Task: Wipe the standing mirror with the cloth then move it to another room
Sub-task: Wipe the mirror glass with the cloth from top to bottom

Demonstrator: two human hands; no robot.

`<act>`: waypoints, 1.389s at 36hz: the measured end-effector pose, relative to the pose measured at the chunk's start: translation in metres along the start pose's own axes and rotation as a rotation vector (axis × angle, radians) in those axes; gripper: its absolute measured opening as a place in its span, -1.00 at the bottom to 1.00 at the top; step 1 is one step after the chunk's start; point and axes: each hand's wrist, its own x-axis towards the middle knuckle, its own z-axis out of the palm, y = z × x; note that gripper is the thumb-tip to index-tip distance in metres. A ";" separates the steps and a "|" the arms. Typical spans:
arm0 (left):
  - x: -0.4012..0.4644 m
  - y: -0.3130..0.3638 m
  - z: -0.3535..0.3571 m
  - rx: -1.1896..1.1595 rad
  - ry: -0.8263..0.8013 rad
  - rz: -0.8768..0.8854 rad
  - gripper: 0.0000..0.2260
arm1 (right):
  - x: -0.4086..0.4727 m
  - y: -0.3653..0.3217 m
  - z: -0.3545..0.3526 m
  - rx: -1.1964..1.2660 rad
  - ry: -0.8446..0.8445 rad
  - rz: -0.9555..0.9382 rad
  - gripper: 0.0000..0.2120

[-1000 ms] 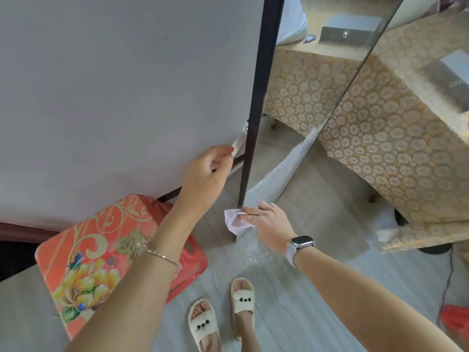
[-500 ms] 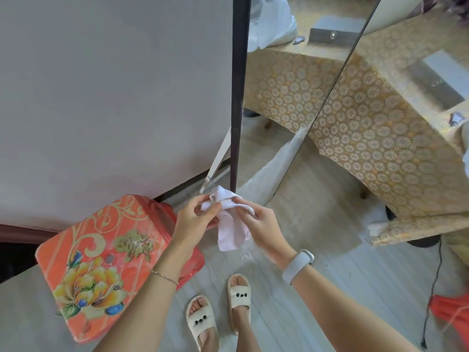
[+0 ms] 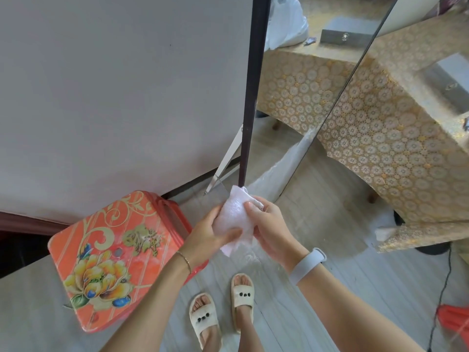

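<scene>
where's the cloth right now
In the head view, the white cloth is low and centre, held between the left hand and right hand, just below the mirror's dark frame edge.

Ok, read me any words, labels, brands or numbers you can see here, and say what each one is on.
No text reads clearly.
Stool: gold characters on the seat by the flower, too blurred to read.
Grey box in the mirror: small metal emblem, too small to read.
Cloth, wristband, slippers: no text.
</scene>
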 end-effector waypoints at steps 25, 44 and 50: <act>0.008 0.125 -0.019 -0.238 0.198 0.340 -0.74 | -0.019 -0.148 0.009 -0.333 0.708 -1.313 -0.82; 0.016 0.186 -0.022 -0.184 0.022 0.424 -0.63 | 0.024 -0.026 -0.033 -1.074 0.191 -0.874 -0.64; 0.017 0.179 -0.019 -0.130 0.007 0.392 -0.54 | 0.012 -0.091 -0.038 -0.695 0.498 -1.215 -0.67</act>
